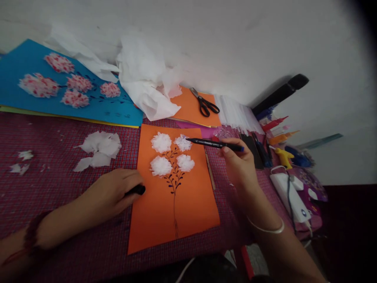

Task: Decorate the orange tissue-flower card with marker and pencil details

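My right hand [240, 159] grips a black marker [216, 144], its tip at the upper right white tissue flower [183, 142], which bears small dark marks. That flower is one of several on an orange sheet [153, 220], above a drawn dark stem with leaves [175, 184]. At the sheet's left edge my left hand [125, 188] is closed around a black marker cap [138, 190]. White tissue pieces [101, 145] lie on the cloth beyond my left hand.
A blue sheet [118, 112] with pink-speckled flowers lies back left, beside crumpled white tissue [144, 74]. Black-handled scissors [204, 105] rest on another orange sheet [185, 102]. On the right are a yellow glue gun [284, 157] and a white power strip [290, 196] with a cord.
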The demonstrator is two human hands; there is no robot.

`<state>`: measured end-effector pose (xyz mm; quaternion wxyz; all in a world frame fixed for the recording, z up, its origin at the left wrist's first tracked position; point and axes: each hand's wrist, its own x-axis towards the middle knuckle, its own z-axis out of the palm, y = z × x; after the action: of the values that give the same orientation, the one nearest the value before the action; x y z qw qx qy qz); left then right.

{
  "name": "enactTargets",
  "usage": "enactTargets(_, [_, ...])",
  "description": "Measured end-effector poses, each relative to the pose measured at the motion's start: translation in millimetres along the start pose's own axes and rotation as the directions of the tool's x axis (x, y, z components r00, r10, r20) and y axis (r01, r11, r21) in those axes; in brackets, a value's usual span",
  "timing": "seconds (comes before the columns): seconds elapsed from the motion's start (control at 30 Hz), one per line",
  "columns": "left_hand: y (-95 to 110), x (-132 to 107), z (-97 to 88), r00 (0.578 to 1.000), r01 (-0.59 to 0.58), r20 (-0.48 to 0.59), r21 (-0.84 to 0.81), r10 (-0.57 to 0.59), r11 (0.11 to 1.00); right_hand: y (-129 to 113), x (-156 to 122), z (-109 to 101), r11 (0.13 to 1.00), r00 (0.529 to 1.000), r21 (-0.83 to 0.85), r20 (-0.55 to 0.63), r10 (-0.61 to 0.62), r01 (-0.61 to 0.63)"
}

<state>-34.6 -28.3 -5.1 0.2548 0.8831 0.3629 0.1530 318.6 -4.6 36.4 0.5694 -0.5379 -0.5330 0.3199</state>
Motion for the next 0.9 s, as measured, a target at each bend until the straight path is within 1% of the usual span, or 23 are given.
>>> enactTargets(0.07, [-0.1, 0.2, 0.1, 1.000, -0.022, 0.017, 0.014, 0.022, 1.000, -6.8, 6.2, 9.7, 0.991, 0.993, -0.099, 0.087, -0.076, 0.084])
enactTargets(0.13, [0.7, 0.6, -0.7, 0.999, -0.026, 0.028, 0.024, 0.026, 0.999, -12.3, 12.2, 20.6, 0.967, 0.971, -0.186, 0.196, -0.137, 0.174])
enactTargets(0.23, [2.4, 1.3, -1.9, 0.999, -0.022, 0.050, 0.038, 0.020, 0.999, -20.9, 20.9, 35.6, 0.912, 0.917, -0.294, 0.360, -0.170, 0.285])
enactTargets(0.3, [3.1, 1.8, -2.3, 0.998, -0.018, 0.066, 0.045, 0.015, 0.999, -30.4, 25.8, 41.6, 0.868, 0.881, -0.355, 0.441, -0.172, 0.347])
enactTargets(0.37, [3.5, 2.0, -2.4, 0.997, -0.019, 0.073, 0.047, 0.016, 0.999, -43.9, 28.4, 42.5, 0.827, 0.852, -0.394, 0.493, -0.178, 0.401])
enactTargets(0.4, [3.6, 2.1, -2.5, 0.997, -0.020, 0.070, 0.049, 0.017, 0.999, -51.3, 28.6, 40.9, 0.816, 0.850, -0.406, 0.494, -0.183, 0.411])
enactTargets(0.43, [3.7, 2.1, -2.7, 0.998, -0.022, 0.068, 0.051, 0.018, 0.998, -58.4, 27.9, 38.3, 0.815, 0.861, -0.413, 0.472, -0.190, 0.406])
enactTargets(0.47, [3.9, 2.1, -3.0, 0.998, -0.024, 0.064, 0.053, 0.021, 0.998, -64.4, 26.6, 34.9, 0.824, 0.882, -0.413, 0.426, -0.202, 0.388])
enactTargets(0.53, [4.2, 2.3, -3.5, 0.998, -0.031, 0.056, 0.057, 0.027, 0.998, -70.0, 22.6, 27.3, 0.864, 0.930, -0.375, 0.278, -0.240, 0.335])
enactTargets(0.6, [4.3, 2.6, -3.8, 0.998, -0.037, 0.045, 0.057, 0.035, 0.998, -65.4, 18.2, 20.8, 0.913, 0.957, -0.290, 0.135, -0.256, 0.285])
enactTargets(0.67, [4.3, 2.9, -3.8, 0.999, -0.035, 0.041, 0.051, 0.033, 0.998, -52.4, 14.5, 16.5, 0.956, 0.974, -0.186, 0.066, -0.218, 0.226])
enactTargets(0.73, [4.7, 3.0, -3.8, 0.999, -0.021, 0.035, 0.041, 0.020, 0.999, -36.6, 11.8, 14.0, 0.988, 0.989, -0.081, 0.074, -0.129, 0.135])
enactTargets(0.8, [5.7, 3.0, -4.5, 1.000, -0.007, 0.028, 0.033, 0.006, 0.999, -23.1, 9.5, 12.1, 1.000, 0.993, 0.021, 0.114, -0.016, 0.014])
enactTargets(0.83, [6.4, 3.2, -5.3, 1.000, -0.001, 0.023, 0.029, 0.001, 1.000, -18.0, 8.3, 11.2, 0.996, 0.989, 0.065, 0.138, 0.049, -0.058])
enactTargets(0.9, [7.6, 3.9, -7.7, 1.000, 0.016, 0.003, 0.025, -0.016, 1.000, -11.0, 5.2, 9.4, 0.971, 0.965, 0.121, 0.188, 0.180, -0.205])
